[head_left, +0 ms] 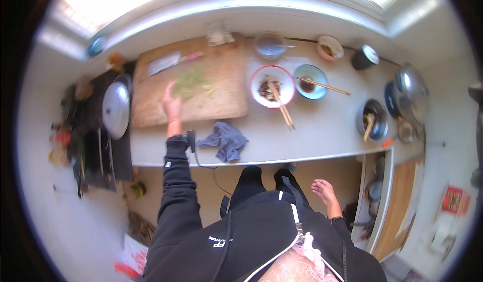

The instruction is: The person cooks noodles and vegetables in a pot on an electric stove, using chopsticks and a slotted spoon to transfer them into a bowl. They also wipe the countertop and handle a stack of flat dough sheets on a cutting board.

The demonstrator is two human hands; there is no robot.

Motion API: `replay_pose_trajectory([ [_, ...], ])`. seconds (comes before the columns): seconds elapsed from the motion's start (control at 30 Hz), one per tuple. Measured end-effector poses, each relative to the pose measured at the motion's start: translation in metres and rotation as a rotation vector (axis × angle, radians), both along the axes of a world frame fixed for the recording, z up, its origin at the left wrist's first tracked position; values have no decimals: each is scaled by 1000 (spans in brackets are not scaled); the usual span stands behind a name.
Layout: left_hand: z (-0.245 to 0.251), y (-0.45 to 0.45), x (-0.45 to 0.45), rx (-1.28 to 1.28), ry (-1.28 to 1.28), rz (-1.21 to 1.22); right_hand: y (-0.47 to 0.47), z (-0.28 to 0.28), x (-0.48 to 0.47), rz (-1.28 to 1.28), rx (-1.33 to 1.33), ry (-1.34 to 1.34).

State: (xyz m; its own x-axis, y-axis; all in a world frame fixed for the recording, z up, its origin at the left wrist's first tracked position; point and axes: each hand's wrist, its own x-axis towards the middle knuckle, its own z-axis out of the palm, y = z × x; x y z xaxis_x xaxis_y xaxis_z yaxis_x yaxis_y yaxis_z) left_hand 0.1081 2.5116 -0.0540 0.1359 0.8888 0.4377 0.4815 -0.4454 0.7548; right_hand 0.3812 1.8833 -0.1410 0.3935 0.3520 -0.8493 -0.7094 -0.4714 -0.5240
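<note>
My left hand (172, 106) reaches over the wooden cutting board (222, 97), beside a loose pile of chopped green vegetable (191, 82). Blur hides whether its fingertips touch the greens; nothing shows in its grasp. A cleaver (164, 64) with a pink handle lies flat on the board beyond the pile. My right hand (323, 190) hangs in front of the counter near my body, empty, its fingers loosely apart. Closer to the counter edge, a crumpled blue-grey cloth (227, 141) rests to the right of my left forearm.
Right of the board stand a red-rimmed white bowl (260, 74) and a blue bowl (322, 79), both with chopsticks across them. A metal bowl (382, 112) sits farther right. At left, a domed lid (117, 110) leans by the dark stove (96, 150).
</note>
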Motion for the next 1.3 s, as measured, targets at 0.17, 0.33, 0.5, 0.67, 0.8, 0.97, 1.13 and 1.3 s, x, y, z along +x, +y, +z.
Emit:
replay_pose_trajectory([
  [0.17,12,8,-8,95,-35,54,-13,16,-44,-77,-8,-48],
  [0.33,-20,-30,-15,123,129,-77,-71,1,-87,-250,-73,-104],
  [0.5,-97,-158,0,-154,296,-668,-142,-20,-149,-423,-128,-119],
  [0.67,-114,-216,-8,19,621,-569,-238,-44,-248,-613,-183,-85],
  [0.8,-133,-198,-49,-48,811,-262,-319,-77,-350,-780,-234,-107],
  [0.97,-189,-189,-96,503,1249,-586,-394,-94,-492,-1114,-249,-15],
  [1.13,-125,-232,-19,-153,323,-148,-425,-82,-571,-773,-345,-122],
  [1.3,-83,-276,61,-686,371,-276,-401,-62,-579,-895,-370,-48],
])
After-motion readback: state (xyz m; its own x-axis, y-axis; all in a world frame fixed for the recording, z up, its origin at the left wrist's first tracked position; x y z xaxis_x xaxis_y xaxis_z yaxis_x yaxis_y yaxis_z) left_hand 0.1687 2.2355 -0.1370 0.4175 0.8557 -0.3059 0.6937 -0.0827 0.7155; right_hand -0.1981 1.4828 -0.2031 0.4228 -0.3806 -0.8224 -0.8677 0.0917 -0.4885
